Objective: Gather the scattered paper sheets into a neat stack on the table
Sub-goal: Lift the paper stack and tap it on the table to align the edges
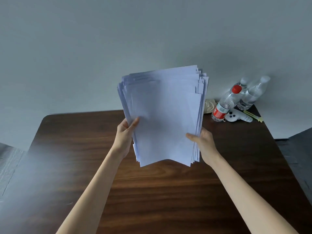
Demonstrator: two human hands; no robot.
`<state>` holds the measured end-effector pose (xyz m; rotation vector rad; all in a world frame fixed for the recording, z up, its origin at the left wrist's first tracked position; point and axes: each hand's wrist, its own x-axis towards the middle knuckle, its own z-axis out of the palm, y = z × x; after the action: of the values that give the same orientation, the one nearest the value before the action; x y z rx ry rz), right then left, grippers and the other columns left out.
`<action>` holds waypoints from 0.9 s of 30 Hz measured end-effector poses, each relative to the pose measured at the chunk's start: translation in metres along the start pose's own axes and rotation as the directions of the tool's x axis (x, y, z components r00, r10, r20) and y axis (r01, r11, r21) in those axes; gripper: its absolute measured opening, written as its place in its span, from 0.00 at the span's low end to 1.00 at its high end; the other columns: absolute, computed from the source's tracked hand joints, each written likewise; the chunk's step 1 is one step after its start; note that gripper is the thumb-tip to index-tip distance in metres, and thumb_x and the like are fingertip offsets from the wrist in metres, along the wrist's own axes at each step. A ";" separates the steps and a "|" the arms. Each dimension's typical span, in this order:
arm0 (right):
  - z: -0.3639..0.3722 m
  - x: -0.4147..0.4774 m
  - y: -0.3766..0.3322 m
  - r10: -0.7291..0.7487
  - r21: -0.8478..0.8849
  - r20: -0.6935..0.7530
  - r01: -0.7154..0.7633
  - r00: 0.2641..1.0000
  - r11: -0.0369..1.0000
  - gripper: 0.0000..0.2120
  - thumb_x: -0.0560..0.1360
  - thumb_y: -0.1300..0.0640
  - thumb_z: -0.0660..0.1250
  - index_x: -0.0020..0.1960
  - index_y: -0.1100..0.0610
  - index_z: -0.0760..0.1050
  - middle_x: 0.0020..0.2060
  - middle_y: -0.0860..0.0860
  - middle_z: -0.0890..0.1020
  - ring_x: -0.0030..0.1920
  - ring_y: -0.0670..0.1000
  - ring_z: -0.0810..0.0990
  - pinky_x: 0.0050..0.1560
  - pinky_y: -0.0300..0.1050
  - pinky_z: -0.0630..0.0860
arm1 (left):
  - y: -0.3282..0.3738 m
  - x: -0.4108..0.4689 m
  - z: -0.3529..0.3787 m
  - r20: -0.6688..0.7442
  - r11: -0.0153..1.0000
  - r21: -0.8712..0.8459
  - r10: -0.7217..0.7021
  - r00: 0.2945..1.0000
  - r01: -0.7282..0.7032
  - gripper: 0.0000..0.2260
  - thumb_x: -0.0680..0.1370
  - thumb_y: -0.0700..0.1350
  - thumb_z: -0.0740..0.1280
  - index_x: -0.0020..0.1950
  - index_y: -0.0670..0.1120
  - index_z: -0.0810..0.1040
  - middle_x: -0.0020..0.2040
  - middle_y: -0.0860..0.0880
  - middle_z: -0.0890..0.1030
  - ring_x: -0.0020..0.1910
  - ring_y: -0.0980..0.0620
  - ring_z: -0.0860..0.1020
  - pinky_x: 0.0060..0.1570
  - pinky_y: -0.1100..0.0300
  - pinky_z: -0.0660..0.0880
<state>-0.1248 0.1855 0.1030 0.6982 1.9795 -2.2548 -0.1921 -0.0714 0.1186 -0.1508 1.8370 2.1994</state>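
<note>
Both forearms outstretched, left hand (125,132) and right hand (203,141) gripping paper stack (163,115) upright above table (76,149)

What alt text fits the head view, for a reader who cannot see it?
A left hand and right hand grip the sides of an uneven sheaf of white paper, upright over a dark wooden table; water bottles sit far right.

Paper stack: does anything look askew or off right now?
Yes. The paper stack, held upright by the left hand and right hand over the table, is not squared: sheet edges step out at the top right and left side, and the bottom edge bows unevenly. No damage shows.
</note>
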 end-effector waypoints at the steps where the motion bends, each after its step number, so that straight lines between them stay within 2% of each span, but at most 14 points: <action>1: 0.003 -0.001 -0.002 -0.025 -0.022 -0.010 0.025 1.000 0.999 0.11 0.73 0.69 0.70 0.49 0.54 0.79 0.44 0.48 0.85 0.46 0.46 0.84 0.42 0.33 0.78 | 0.002 -0.005 0.002 -0.005 1.000 -0.015 0.024 1.000 -0.024 0.08 0.81 0.42 0.64 0.56 0.43 0.81 0.51 0.46 0.84 0.51 0.48 0.83 0.54 0.54 0.80; 3: 0.007 -0.005 -0.001 -0.052 -0.073 -0.003 0.052 0.999 0.996 0.10 0.73 0.68 0.70 0.48 0.55 0.80 0.43 0.47 0.85 0.46 0.46 0.84 0.41 0.31 0.77 | -0.003 -0.014 0.002 -0.005 1.000 -0.017 0.025 1.000 -0.025 0.10 0.80 0.44 0.65 0.58 0.41 0.80 0.56 0.42 0.83 0.55 0.44 0.82 0.57 0.50 0.78; 5: 0.011 -0.012 0.003 -0.051 -0.090 0.026 0.053 0.998 0.995 0.11 0.73 0.68 0.70 0.48 0.52 0.79 0.43 0.44 0.84 0.45 0.43 0.83 0.41 0.31 0.78 | -0.014 -0.024 0.001 -0.008 1.000 0.009 -0.009 1.000 0.009 0.12 0.80 0.44 0.65 0.59 0.39 0.80 0.56 0.40 0.83 0.55 0.43 0.82 0.56 0.47 0.78; 8: 0.012 -0.016 0.002 -0.039 -0.061 0.056 0.043 0.998 0.997 0.14 0.73 0.68 0.71 0.47 0.48 0.78 0.43 0.42 0.84 0.42 0.39 0.83 0.41 0.33 0.78 | -0.019 -0.031 0.001 -0.002 0.997 0.063 -0.038 0.999 0.038 0.11 0.79 0.43 0.67 0.58 0.39 0.79 0.52 0.43 0.84 0.53 0.44 0.82 0.52 0.49 0.79; 10: 0.008 -0.017 -0.004 -0.050 -0.068 0.081 0.055 0.995 0.996 0.15 0.71 0.68 0.72 0.47 0.48 0.77 0.45 0.42 0.84 0.43 0.40 0.83 0.42 0.34 0.78 | -0.012 -0.032 0.000 0.032 0.995 0.092 -0.043 0.999 0.040 0.13 0.77 0.42 0.70 0.60 0.39 0.79 0.54 0.42 0.84 0.54 0.43 0.83 0.53 0.50 0.80; 13: 0.001 -0.014 -0.022 -0.059 -0.075 0.164 0.072 0.985 0.995 0.19 0.68 0.69 0.75 0.50 0.49 0.78 0.47 0.44 0.85 0.46 0.40 0.84 0.44 0.34 0.79 | 0.003 -0.029 -0.006 0.131 0.986 0.166 -0.059 0.990 0.037 0.16 0.74 0.40 0.73 0.61 0.40 0.78 0.56 0.42 0.84 0.55 0.43 0.83 0.55 0.50 0.80; 16: -0.009 -0.007 -0.037 -0.051 -0.099 0.285 0.082 0.957 0.992 0.24 0.66 0.69 0.75 0.57 0.48 0.77 0.52 0.46 0.84 0.53 0.43 0.83 0.51 0.37 0.79 | 0.016 -0.023 -0.016 0.249 0.971 0.236 -0.081 0.965 0.021 0.18 0.74 0.38 0.73 0.63 0.41 0.78 0.58 0.42 0.83 0.58 0.43 0.81 0.59 0.49 0.78; 20: -0.022 -0.001 -0.044 0.006 -0.172 0.421 0.073 0.907 0.982 0.29 0.67 0.68 0.75 0.65 0.51 0.74 0.58 0.50 0.82 0.60 0.46 0.80 0.57 0.40 0.77 | 0.027 -0.012 -0.026 0.416 0.959 0.282 -0.142 0.898 0.021 0.24 0.73 0.38 0.72 0.69 0.47 0.74 0.64 0.43 0.80 0.64 0.43 0.77 0.64 0.45 0.73; 23: -0.021 0.002 -0.039 0.004 -0.151 0.401 0.062 0.916 0.987 0.30 0.65 0.66 0.76 0.64 0.51 0.74 0.57 0.50 0.82 0.59 0.47 0.79 0.59 0.42 0.77 | 0.031 -0.006 -0.020 0.493 0.950 0.312 -0.170 0.853 0.009 0.27 0.72 0.37 0.72 0.70 0.46 0.72 0.66 0.43 0.79 0.66 0.44 0.76 0.64 0.47 0.74; 25: -0.013 0.003 -0.034 -0.050 -0.072 0.317 0.077 0.947 0.994 0.30 0.64 0.64 0.78 0.64 0.53 0.74 0.58 0.50 0.82 0.60 0.48 0.80 0.61 0.43 0.75 | 0.033 -0.007 -0.011 0.476 0.955 0.297 -0.136 0.869 -0.013 0.24 0.74 0.35 0.71 0.69 0.45 0.74 0.64 0.43 0.80 0.64 0.44 0.78 0.60 0.51 0.76; 27: -0.004 0.000 -0.034 -0.129 -0.002 0.232 0.133 0.964 0.991 0.24 0.67 0.67 0.75 0.60 0.53 0.77 0.55 0.50 0.84 0.58 0.49 0.81 0.58 0.40 0.77 | 0.035 -0.009 -0.002 0.415 0.965 0.259 -0.074 0.907 -0.039 0.22 0.75 0.34 0.70 0.68 0.44 0.74 0.62 0.42 0.81 0.61 0.44 0.79 0.56 0.54 0.78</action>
<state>-0.1353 0.1949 0.1341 0.2923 1.9821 -2.2654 -0.1929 -0.0799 0.1541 0.3366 1.8327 1.7706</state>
